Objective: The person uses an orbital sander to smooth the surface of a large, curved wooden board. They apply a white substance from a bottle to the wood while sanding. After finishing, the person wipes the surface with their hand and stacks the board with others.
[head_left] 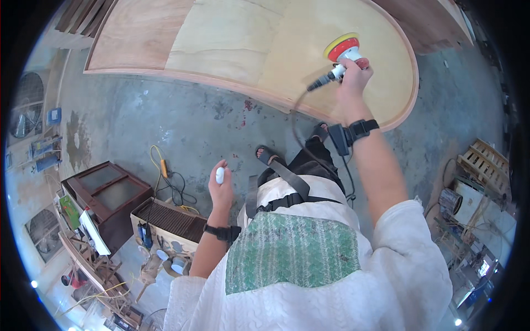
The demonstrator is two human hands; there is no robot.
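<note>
My right hand point(355, 80) is wrapped round an orbital sander point(349, 51) with a white and red body and a yellow-rimmed pad. The sander is tilted, its pad edge turned toward the far side, over the rounded end of a large pale wooden panel point(221, 41). From its dark fitting a hose point(298, 113) runs back toward my body. My left hand point(221, 190) is raised over the floor, fingers curled, apart from the panel. At its fingers is a small white oval object point(220, 175); its kind is unclear.
A dark brown cabinet point(107, 190) and a slatted wooden piece point(174, 220) are at the left, with a yellow cable point(161, 160) beside them. Wooden crates point(485, 165) and a metal can point(450, 201) stand at the right. Dark boards point(425, 22) lie beyond the panel.
</note>
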